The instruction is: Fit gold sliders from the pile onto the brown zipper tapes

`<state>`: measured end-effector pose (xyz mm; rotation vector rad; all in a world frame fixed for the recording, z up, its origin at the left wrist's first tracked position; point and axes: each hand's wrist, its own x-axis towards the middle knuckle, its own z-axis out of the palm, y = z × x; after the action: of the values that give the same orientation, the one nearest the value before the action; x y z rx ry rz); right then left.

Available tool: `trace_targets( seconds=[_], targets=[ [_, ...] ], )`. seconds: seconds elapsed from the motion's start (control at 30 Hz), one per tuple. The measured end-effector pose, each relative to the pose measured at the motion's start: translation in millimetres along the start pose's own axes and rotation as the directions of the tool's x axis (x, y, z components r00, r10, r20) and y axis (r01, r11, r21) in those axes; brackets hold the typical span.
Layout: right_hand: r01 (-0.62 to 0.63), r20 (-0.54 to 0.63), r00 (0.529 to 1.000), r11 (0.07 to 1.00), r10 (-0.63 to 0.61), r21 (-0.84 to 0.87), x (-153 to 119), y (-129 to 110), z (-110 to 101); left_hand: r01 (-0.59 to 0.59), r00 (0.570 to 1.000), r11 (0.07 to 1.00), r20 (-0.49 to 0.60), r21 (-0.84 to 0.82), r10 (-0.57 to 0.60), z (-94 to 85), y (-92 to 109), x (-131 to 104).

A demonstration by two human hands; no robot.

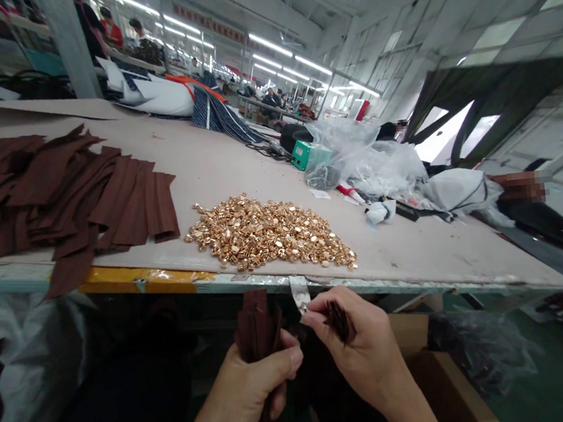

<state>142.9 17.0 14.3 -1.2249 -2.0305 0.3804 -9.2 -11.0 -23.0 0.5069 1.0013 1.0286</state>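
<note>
My left hand (pixel 252 382) is closed round a bundle of dark brown fabric strips (pixel 256 324), whose ends stand up above the fist. Just right of it, my right hand (pixel 360 343) has its fingers curled round more brown strip ends (pixel 340 320). Its thumb and forefinger pinch at the lower end of a pale strip of tape (pixel 299 294) hanging from the table edge; a small shiny bit shows there, too small to name. Beyond both hands, a heap of small gold metal fittings (pixel 268 232) lies on the table.
A pile of brown strips (pixel 58 194) covers the table's left side, one hanging over the edge. Farther back are a green box (pixel 304 155), clear plastic bags (pixel 371 158) and striped navy fabric (pixel 221 116). A cardboard box (pixel 445 382) stands below, at right. Other people are in the background.
</note>
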Motion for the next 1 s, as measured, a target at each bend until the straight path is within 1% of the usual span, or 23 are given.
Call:
trace_targets(
  seconds=[0.13,0.23,0.27,0.33,0.4,0.47,0.53,0.6,0.67,0.7,0.77,0.87,1.0],
  targets=[
    [0.028,0.003,1.0,0.999,-0.028,-0.02,-7.5,-1.5,4.2,0.003,1.0,0.999,-0.013,0.041,-0.003,1.7,-0.8,-0.7],
    [-0.018,0.0,1.0,1.0,0.018,-0.017,-5.3,-4.2,6.7,0.004,1.0,0.998,-0.018,0.063,-0.003,2.1,0.1,-3.2],
    [-0.062,0.002,0.998,0.998,0.062,0.002,-4.0,-4.8,7.6,0.004,1.0,0.997,-0.02,0.074,-0.003,2.1,0.4,-3.9],
    [-0.201,0.024,0.98,0.974,0.2,0.099,-0.3,-5.0,10.0,0.0,0.999,0.995,-0.034,0.097,0.004,1.6,0.8,-4.5],
    [-0.334,0.058,0.942,0.908,0.33,0.254,4.6,-3.2,13.8,0.01,1.0,0.993,-0.025,0.121,-0.007,1.2,1.1,-4.5],
    [-0.391,0.076,0.917,0.839,0.393,0.378,9.9,0.2,18.2,0.01,1.0,0.991,-0.015,0.132,-0.008,1.4,1.2,-4.5],
    [-0.393,0.052,0.909,0.811,0.413,0.433,13.3,3.4,21.4,0.011,1.0,0.99,-0.011,0.14,-0.009,2.1,0.8,-5.0],
    [-0.398,0.029,0.902,0.8,0.432,0.449,12.4,4.2,21.5,0.001,0.999,0.991,-0.036,0.135,0.004,3.1,-0.6,-5.8],
    [-0.424,0.042,0.887,0.777,0.459,0.465,6.3,1.1,18.4,-0.021,0.998,0.993,-0.062,0.12,0.029,3.9,-3.1,-6.0],
    [-0.448,0.071,0.878,0.759,0.474,0.473,1.6,-2.0,16.1,-0.039,0.997,0.993,-0.064,0.109,0.046,4.2,-4.6,-5.8],
    [-0.497,0.133,0.856,0.724,0.5,0.478,-8.8,-9.6,11.8,-0.08,0.996,0.993,-0.017,0.089,0.082,5.1,-7.3,-5.2],
    [-0.525,0.168,0.84,0.699,0.515,0.486,-20.7,-18.3,9.3,-0.103,0.991,0.992,0.094,0.076,0.096,8.1,-8.9,-5.6],
    [-0.511,0.213,0.847,0.637,0.487,0.576,-24.4,-13.4,12.3,-0.062,0.993,0.998,0.101,0.03,0.058,13.9,-7.4,-10.7]
  ],
)
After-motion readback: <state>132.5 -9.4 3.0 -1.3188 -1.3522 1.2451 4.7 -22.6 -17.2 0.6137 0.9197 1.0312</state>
